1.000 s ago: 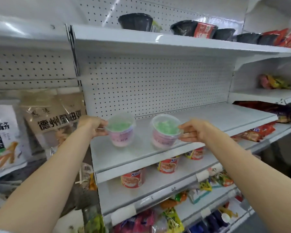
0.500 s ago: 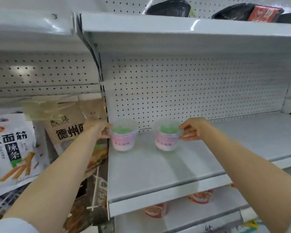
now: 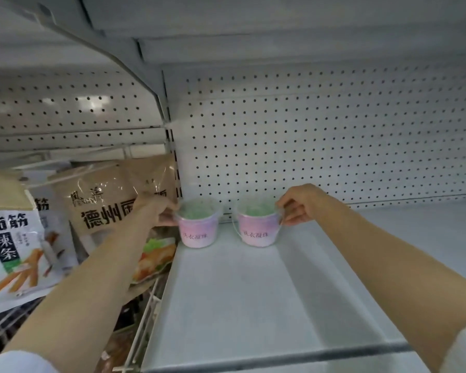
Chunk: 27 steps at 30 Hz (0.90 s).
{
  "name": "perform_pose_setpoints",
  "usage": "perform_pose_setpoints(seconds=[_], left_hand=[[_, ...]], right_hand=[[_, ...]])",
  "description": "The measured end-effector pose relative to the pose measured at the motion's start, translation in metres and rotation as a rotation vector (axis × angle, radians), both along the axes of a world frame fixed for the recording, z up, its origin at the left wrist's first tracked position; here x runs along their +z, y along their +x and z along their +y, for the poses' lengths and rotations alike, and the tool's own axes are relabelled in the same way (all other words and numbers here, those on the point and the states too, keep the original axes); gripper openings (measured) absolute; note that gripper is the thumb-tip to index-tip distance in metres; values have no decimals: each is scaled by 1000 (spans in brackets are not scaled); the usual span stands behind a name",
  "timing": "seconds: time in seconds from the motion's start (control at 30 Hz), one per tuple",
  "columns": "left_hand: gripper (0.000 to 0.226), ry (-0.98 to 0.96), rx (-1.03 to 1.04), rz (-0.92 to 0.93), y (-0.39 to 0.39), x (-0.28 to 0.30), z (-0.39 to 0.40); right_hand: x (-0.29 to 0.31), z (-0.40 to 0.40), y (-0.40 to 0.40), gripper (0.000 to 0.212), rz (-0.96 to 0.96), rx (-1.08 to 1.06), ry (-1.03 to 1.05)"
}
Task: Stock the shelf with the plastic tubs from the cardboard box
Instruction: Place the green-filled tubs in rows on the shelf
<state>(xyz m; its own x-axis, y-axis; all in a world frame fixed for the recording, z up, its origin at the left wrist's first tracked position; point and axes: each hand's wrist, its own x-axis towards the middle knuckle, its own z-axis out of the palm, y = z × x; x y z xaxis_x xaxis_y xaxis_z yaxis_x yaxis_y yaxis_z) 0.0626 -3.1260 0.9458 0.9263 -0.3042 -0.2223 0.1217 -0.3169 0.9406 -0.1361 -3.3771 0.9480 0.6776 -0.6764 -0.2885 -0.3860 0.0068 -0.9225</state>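
Two clear plastic tubs with pink labels and green contents stand side by side at the back left of the white shelf, against the pegboard. My left hand grips the left tub by its rim from the left. From the right, my right hand holds the right tub at its rim. Both tubs rest upright on the shelf board, a small gap between them. The cardboard box is out of view.
A white perforated back panel rises behind the tubs. The shelf above hangs close overhead. Left of the upright, snack bags hang in the neighbouring bay over a wire rack.
Both hands have carried the tubs deeper onto the shelf, to its back by the pegboard. The view has moved closer and lower, so the shelves below are out of sight.
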Motion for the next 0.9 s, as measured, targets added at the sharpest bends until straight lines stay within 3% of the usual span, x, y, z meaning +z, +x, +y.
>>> perform_pose_setpoints(seconds=[0.1,0.4,0.57,0.7,0.77,0.87,0.9], left_hand=[[24,-27,4,-8,-5,-1,-8],[28,-73,95,-40,-8,-13,-15],[32,-197,84,-3,-14,-25,-8],[26,-337,-14,14,-30,-37,4],[44,-338,-143,-23,-40,-43,9],[69,-283,-266,-93,-48,-53,8],[73,-253,-250,-108,-47,-56,5]], right_hand=[[-3,-6,7,7,10,22,3],[-8,-6,17,24,-64,-46,-25],[-23,-3,8,31,-170,-88,17],[-40,1,-3,25,-228,-142,45],[-46,6,-8,45,-247,-71,16],[-57,23,-7,91,-221,133,-58],[-60,28,-5,88,-232,163,-65]])
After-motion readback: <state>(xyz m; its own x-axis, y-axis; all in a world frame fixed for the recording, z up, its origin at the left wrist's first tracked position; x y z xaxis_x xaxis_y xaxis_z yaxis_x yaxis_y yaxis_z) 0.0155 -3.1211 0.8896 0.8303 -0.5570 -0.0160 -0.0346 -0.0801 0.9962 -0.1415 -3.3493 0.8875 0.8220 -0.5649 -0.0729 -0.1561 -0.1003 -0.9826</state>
